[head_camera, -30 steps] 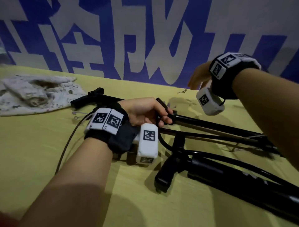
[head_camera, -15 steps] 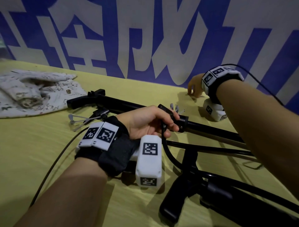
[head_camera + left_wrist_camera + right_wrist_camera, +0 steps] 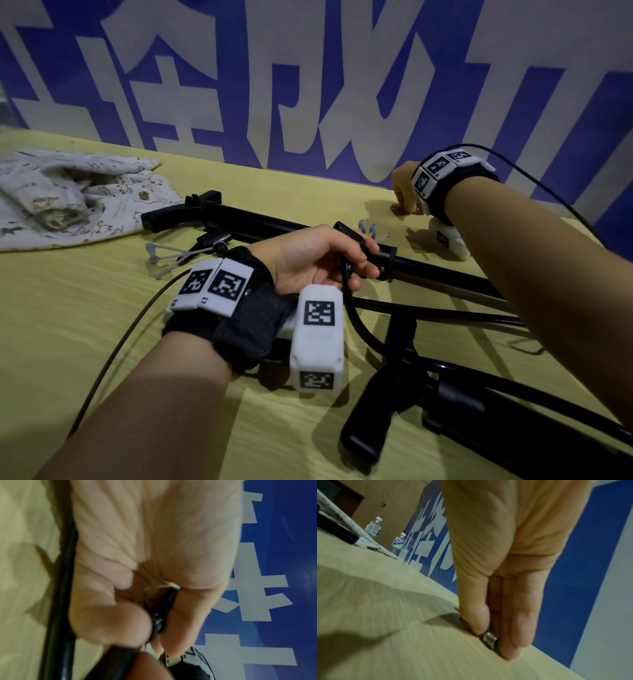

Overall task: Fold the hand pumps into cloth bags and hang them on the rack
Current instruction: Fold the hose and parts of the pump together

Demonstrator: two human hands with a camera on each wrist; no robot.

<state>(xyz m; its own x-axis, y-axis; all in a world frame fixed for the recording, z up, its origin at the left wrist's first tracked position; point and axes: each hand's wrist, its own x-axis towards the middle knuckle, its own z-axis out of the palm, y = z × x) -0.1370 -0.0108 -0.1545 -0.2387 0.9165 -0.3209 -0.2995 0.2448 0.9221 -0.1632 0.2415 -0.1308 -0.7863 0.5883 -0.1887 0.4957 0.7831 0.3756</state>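
Observation:
Two black hand pumps lie on the yellow table: one (image 3: pixel 239 219) runs from the centre left to the right, the other (image 3: pixel 462 404) fills the lower right. My left hand (image 3: pixel 356 263) grips the black hose head (image 3: pixel 163 609) of the far pump, thumb and fingers curled round it; its hose (image 3: pixel 356 318) loops down from my fist. My right hand (image 3: pixel 406 209) is down on the table near the wall, thumb and fingers pinching a small metal fitting (image 3: pixel 490 639). A printed cloth bag (image 3: pixel 68 198) lies crumpled at the far left.
Small grey nozzle adapters (image 3: pixel 368 228) and a white plastic clip (image 3: pixel 164 257) lie by the far pump. A blue-and-white banner wall (image 3: pixel 308 85) bounds the table's far edge. A white frame (image 3: pixel 351 524) and two water bottles (image 3: pixel 399 542) are in the right wrist view.
My right hand came down from the air to the table by the wall and closed its fingertips on the small metal fitting. My left hand kept hold of the hose head.

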